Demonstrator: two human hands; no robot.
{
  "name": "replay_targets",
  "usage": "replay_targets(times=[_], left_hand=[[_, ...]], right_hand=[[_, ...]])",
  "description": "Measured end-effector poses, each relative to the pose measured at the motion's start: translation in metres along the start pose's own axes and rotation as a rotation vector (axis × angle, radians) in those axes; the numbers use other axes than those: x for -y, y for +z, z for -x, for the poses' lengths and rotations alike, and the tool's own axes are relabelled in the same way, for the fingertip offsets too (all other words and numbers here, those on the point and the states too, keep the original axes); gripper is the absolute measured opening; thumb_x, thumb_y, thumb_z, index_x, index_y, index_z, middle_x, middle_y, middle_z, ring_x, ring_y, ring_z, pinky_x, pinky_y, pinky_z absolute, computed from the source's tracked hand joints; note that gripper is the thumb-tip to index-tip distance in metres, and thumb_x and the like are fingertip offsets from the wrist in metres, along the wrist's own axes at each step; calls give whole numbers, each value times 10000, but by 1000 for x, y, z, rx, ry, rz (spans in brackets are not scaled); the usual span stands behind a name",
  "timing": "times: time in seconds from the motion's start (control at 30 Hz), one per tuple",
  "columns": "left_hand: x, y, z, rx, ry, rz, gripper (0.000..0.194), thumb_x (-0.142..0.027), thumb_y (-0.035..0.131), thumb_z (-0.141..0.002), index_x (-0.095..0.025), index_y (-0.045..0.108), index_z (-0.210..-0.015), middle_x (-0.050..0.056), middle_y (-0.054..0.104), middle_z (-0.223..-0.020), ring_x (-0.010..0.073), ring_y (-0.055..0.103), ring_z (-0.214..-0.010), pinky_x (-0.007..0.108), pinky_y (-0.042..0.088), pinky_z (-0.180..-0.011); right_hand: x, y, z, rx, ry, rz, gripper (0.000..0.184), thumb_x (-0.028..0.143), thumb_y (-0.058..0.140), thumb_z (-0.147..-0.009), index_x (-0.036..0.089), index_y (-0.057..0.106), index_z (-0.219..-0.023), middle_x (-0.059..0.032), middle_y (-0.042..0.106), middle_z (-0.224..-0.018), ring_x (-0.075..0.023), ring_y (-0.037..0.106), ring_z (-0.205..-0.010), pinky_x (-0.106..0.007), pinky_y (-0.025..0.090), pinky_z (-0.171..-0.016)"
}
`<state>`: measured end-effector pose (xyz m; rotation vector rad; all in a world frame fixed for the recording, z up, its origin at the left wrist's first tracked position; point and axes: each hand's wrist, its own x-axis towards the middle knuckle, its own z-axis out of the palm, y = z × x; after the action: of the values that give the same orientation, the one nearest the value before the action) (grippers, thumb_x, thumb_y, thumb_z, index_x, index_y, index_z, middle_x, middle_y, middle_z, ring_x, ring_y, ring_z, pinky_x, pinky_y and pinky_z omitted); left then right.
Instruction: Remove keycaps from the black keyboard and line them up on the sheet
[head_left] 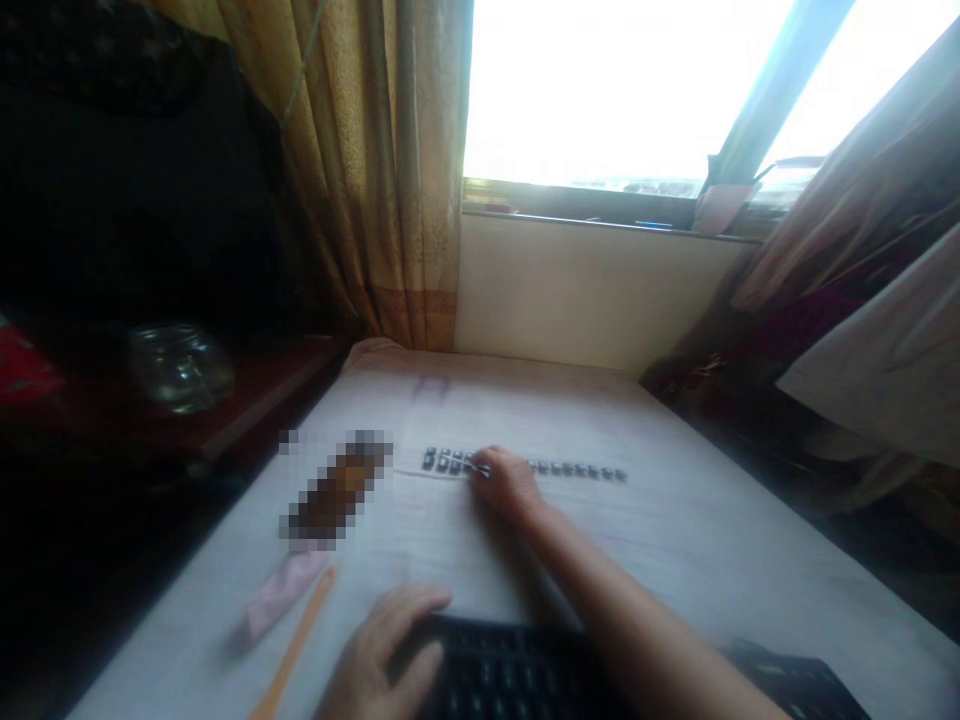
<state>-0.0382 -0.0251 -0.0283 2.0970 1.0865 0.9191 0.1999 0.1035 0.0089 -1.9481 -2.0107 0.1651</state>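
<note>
My right hand (507, 486) reaches forward over the white sheet, fingers pinched together at the rows of small dark keycaps (442, 464). Something thin and pale shows at its fingertips; blur hides what it is. More keycaps (577, 469) run in a line to the right of this hand. Close to me lies a black keyboard (510, 668), its lower part cut off by the frame. My left hand (386, 645) grips its left corner, thumb over the top and fingers along the far edge. My right forearm hides part of the keyboard's right side.
Left of the keyboard lie an orange stick-like handle (304, 630), a pink cloth item (285, 592) and a pixelated brown object (341, 492). A dark flat object (795, 680) is at lower right. A glass bowl (182, 365) stands on a side table; clothes (885, 330) hang right.
</note>
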Motion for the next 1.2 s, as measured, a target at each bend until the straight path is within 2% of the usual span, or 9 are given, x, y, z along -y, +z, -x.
replay_targets(times=[0.27, 0.5, 1.2], left_hand=[[-4, 0, -2, -36, 14, 2, 357, -215, 588, -851, -345, 651, -1177, -10, 716, -1182, 183, 661, -1114, 304, 512, -989], [-2, 0, -3, -26, 30, -7, 362, -208, 581, -855, -348, 642, -1183, -13, 713, -1187, 178, 658, -1119, 303, 512, -988], [-6, -1, -2, -20, 13, 12, 352, -217, 565, -865, -336, 642, -1187, -1, 709, -1190, 169, 646, -1132, 306, 495, -1010]], right_hand=[[0, 5, -4, -15, 36, 13, 229, 283, 531, -914, 254, 738, -1006, -55, 731, -1021, -194, 679, -894, -242, 454, -757], [1, 3, -3, -9, 27, 21, 206, 313, 565, -894, 247, 745, -968, -49, 716, -1053, -188, 676, -891, -237, 451, -754], [0, 7, -3, 16, -43, 2, 197, 232, 585, -849, 264, 699, -1006, -39, 684, -1063, -188, 658, -897, -246, 451, -774]])
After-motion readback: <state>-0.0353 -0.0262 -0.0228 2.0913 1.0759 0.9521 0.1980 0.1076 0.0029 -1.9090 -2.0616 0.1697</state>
